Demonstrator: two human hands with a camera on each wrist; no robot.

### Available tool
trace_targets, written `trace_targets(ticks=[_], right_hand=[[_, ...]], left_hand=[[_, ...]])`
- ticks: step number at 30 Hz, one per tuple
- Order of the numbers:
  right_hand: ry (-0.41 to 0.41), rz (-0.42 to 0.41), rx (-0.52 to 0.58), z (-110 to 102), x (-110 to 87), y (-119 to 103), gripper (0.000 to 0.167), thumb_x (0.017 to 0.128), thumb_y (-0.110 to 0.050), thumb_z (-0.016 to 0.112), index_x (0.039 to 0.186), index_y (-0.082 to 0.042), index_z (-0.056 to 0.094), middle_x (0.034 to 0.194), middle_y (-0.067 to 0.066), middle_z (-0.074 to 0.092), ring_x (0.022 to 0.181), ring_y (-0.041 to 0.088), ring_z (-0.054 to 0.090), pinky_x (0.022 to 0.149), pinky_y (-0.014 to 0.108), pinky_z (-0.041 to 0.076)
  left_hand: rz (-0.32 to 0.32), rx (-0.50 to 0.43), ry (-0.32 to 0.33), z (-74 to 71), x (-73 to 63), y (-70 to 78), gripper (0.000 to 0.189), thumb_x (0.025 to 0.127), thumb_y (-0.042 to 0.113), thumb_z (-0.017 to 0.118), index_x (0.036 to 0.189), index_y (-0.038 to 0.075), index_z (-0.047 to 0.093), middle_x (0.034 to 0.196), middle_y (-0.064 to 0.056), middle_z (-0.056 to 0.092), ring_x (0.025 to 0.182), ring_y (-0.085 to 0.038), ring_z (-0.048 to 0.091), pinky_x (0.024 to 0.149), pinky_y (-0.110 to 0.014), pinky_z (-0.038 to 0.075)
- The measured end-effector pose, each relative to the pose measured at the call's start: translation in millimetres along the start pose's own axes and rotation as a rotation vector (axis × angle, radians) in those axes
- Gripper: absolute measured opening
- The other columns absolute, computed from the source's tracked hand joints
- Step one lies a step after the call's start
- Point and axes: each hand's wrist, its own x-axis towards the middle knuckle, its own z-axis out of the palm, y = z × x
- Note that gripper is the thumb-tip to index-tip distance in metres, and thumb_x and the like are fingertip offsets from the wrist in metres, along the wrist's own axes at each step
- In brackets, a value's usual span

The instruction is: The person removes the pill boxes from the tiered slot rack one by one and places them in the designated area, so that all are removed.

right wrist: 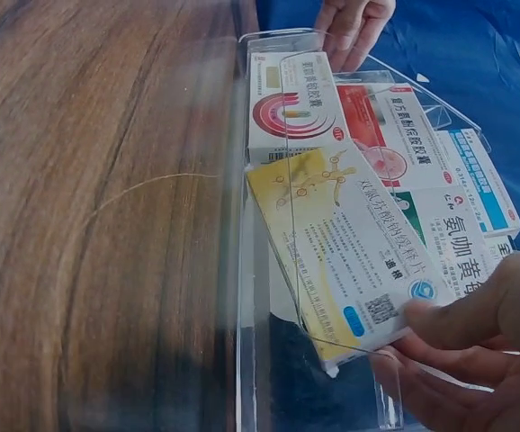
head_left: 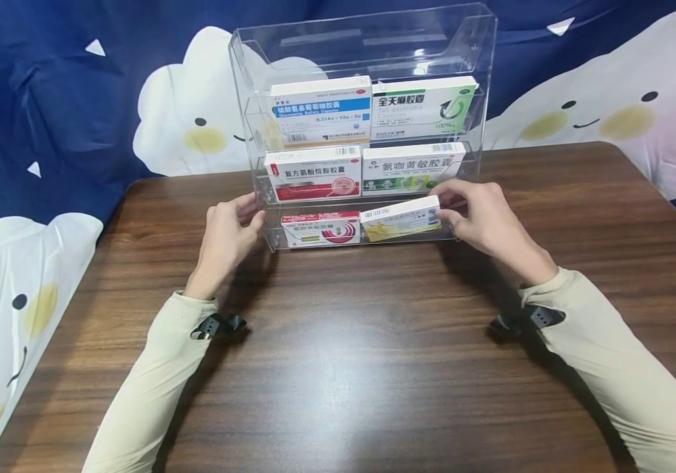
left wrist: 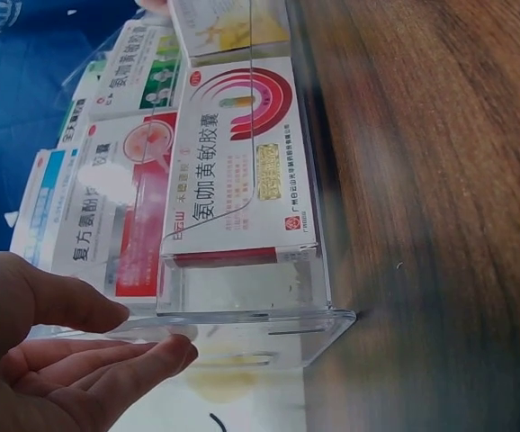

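Observation:
A clear acrylic display rack [head_left: 367, 49] with stepped tiers stands on the table. My left hand [head_left: 228, 230] holds its left side wall, thumb and fingers on either side of the panel in the left wrist view. With thumb and fingers, my right hand [head_left: 482, 213] pinches the right end of a white and yellow medicine box [right wrist: 350, 261]. That box sits tilted in the bottom tier, its right end raised. Beside it, a red and white medicine box [left wrist: 233, 162] rests level in the same tier, overlapping it slightly in the right wrist view.
The middle tier holds a red-banded box [head_left: 314, 174] and a green-banded box [head_left: 411, 169]. Above them stand a blue-striped box [head_left: 321, 112] and a green and white box [head_left: 423, 108]. A dark blue cloud-patterned cloth [head_left: 373, 10] hangs behind the wooden table [head_left: 338, 368].

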Motion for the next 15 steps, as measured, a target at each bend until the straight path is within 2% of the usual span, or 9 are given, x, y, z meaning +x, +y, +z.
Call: trace_targets(ticks=[6, 11, 13, 15], right_hand=[[0.072, 0.019, -0.001, -3.7, -2.6, -1.6, 0.02, 0.08, 0.001, 0.073, 0.101, 0.001, 0.07, 0.089, 0.014, 0.073, 0.079, 0.025, 0.068, 0.071, 0.026, 0.052], [0.113, 0.036, 0.038, -7.8, -2.8, -2.4, 0.022, 0.081, -0.002, 0.075, 0.102, 0.003, 0.07, 0.093, 0.017, 0.072, 0.082, 0.026, 0.067, 0.07, 0.009, 0.046], [0.125, 0.04, 0.056, -9.3, -3.0, -2.7, 0.022, 0.081, -0.002, 0.075, 0.103, 0.003, 0.07, 0.093, 0.018, 0.072, 0.081, 0.019, 0.067, 0.071, 0.005, 0.046], [0.138, 0.056, 0.082, -10.7, -3.9, -3.9, 0.022, 0.082, 0.0, 0.074, 0.103, 0.003, 0.07, 0.093, 0.017, 0.072, 0.08, 0.006, 0.065, 0.072, 0.003, 0.046]], left_hand=[[0.01, -0.003, 0.002, -0.2, -0.3, -0.2, 0.037, 0.091, 0.004, 0.06, 0.125, -0.011, 0.058, 0.115, -0.025, 0.064, 0.106, -0.032, 0.065, 0.093, -0.041, 0.052], [0.006, 0.002, -0.002, -0.3, -0.5, -0.4, 0.038, 0.091, 0.004, 0.06, 0.125, -0.011, 0.058, 0.115, -0.024, 0.064, 0.107, -0.032, 0.065, 0.093, -0.041, 0.052], [-0.001, 0.006, -0.006, -0.7, -0.8, -0.3, 0.039, 0.091, 0.004, 0.06, 0.126, -0.011, 0.057, 0.115, -0.024, 0.064, 0.108, -0.032, 0.064, 0.094, -0.041, 0.051], [-0.008, 0.01, -0.008, -1.0, -0.9, -0.2, 0.039, 0.091, 0.004, 0.061, 0.126, -0.01, 0.057, 0.115, -0.024, 0.064, 0.108, -0.032, 0.064, 0.095, -0.041, 0.051]])
